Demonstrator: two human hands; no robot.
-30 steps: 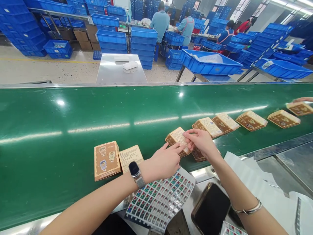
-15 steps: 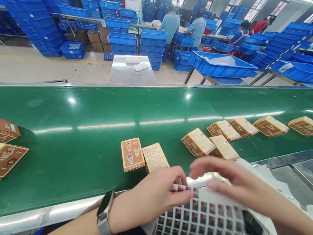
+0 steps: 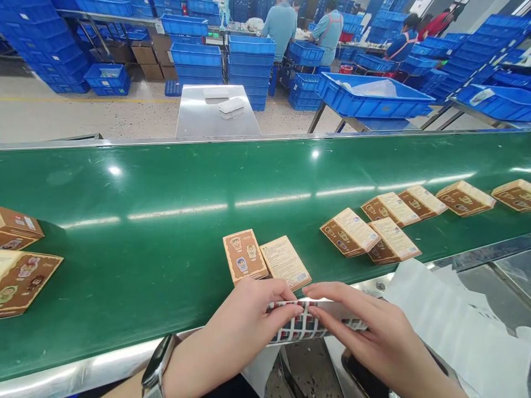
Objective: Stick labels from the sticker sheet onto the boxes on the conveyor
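A sheet of small square stickers (image 3: pixel 299 327), dark red and black on white, is folded or curled between my hands near the belt's front edge. My left hand (image 3: pixel 253 312), with a watch on the wrist, pinches its top edge between thumb and fingers. My right hand (image 3: pixel 369 326) has thumb and fingertips closed on the same edge, close to the left fingertips. Just beyond my hands lie two small boxes on the belt: a brown box (image 3: pixel 244 255) with cartoon figures and a box with a cream, text-covered face (image 3: pixel 286 261).
The green conveyor belt (image 3: pixel 166 177) runs across, with several similar boxes (image 3: pixel 350 232) at right and two brown boxes (image 3: pixel 31 282) at left. White paper sheets (image 3: pixel 452 331) lie at lower right beside a dark object (image 3: pixel 360 376). Blue crates (image 3: pixel 373 97) and co-workers (image 3: pixel 280 27) stand beyond.
The right hand has come in to the sheet's edge beside the left fingertips. The sheet has tilted or curled, so less of its grid shows. Boxes appear farther right as the view shifted.
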